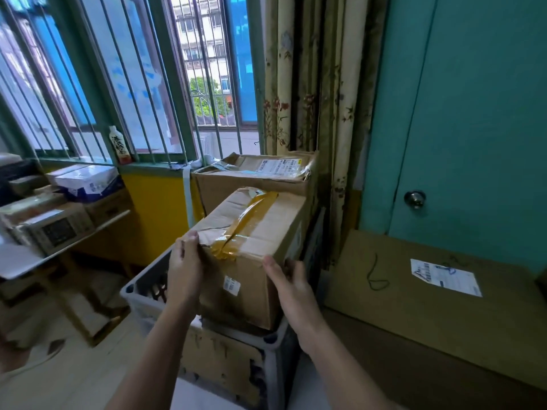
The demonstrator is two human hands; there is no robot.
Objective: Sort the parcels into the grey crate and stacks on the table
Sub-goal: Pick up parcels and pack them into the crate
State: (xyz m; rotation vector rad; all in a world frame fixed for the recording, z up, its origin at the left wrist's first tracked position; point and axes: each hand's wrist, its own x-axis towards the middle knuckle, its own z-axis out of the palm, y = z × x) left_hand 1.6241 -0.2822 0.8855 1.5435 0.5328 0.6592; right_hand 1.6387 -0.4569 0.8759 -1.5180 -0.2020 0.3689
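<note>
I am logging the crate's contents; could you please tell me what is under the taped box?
The grey crate lies under the taped box, gripped by left hand and right hand. Cardboard seems to show through the crate's slotted front; the rest is covered.

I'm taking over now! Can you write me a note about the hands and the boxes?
Left hand and right hand both grip the taped brown cardboard box by its near corners.
It sits at the top of the grey plastic crate; resting or held, I cannot tell.
Done: parcels stacked on the white table.
Left: settle this box; another labelled cardboard box stands behind.
</note>
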